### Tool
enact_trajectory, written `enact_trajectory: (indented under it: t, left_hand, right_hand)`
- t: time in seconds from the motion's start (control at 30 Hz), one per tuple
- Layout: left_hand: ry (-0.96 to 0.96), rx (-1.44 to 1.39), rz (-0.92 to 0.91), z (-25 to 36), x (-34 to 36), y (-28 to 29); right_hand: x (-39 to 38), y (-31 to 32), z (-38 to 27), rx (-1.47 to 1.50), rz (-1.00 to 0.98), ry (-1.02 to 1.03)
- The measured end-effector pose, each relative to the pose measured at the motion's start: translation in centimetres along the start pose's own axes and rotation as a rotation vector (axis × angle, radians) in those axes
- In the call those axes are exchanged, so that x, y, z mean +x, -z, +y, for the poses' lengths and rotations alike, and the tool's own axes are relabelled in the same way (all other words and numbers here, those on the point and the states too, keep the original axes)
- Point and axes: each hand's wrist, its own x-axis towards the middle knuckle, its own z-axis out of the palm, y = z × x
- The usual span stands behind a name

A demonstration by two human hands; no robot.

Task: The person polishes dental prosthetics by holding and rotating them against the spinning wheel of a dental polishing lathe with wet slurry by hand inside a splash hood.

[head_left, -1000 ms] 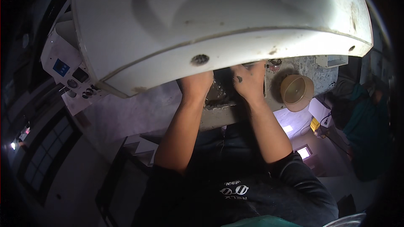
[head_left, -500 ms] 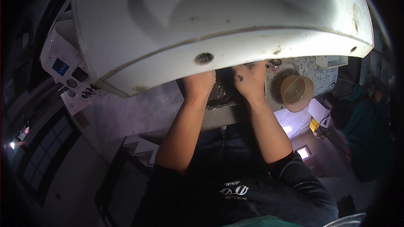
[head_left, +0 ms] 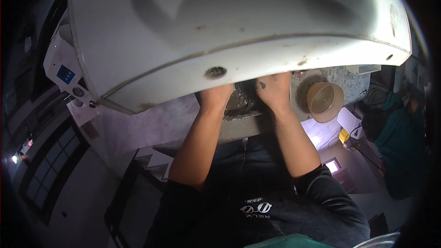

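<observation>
A big white curved cover [head_left: 239, 32] fills the upper picture and hides most of what lies under it. My left hand [head_left: 216, 97] and my right hand [head_left: 274, 91] reach under its lower edge, side by side, resting on a dark wet lump [head_left: 243, 98] on a grey slab [head_left: 239, 126]. The fingers of both hands are hidden behind the cover. Whether either hand grips anything cannot be made out.
A tan round bowl [head_left: 325, 102] stands to the right of my right hand on a speckled grey surface [head_left: 353, 85]. A white control box [head_left: 64, 71] with knobs sits at the left. Someone in green [head_left: 399, 124] is at the far right.
The white cover has shifted slightly in the picture; both hands stay under its edge in nearly the same place.
</observation>
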Motion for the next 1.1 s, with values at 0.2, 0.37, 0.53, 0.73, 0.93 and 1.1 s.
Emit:
enact_trajectory:
  t: [0.2, 0.37, 0.53, 0.73, 0.93, 1.1]
  left_hand:
    - [-0.035, -0.038, 0.026, -0.4, -0.4, -0.5]
    - [0.087, -0.27, -0.002, -2.6, -1.5, 0.2]
    - [0.118, -0.571, 0.102, -0.1, -1.6, -1.3]
    - [0.337, -0.798, 0.132, -0.3, -1.0, -1.0]
    - [0.347, -0.596, 0.181, -1.6, 0.0, -0.9]
    - [0.06, -0.402, 0.046, -0.4, -1.6, 1.6]
  right_hand:
    - [-0.2, 0.1, 0.8, -0.071, 0.007, 0.055]
    - [-0.6, 0.1, 1.1, -0.031, 0.014, 0.166]
    - [-0.5, 0.1, 1.1, -0.061, 0.024, 0.177]
    - [-0.3, -0.1, 1.5, -0.075, 0.021, 0.131]
    - [-0.3, -0.2, 0.8, 0.059, 0.001, -0.041]
    - [-1.0, 0.4, 2.6, -0.375, -0.322, 0.153]
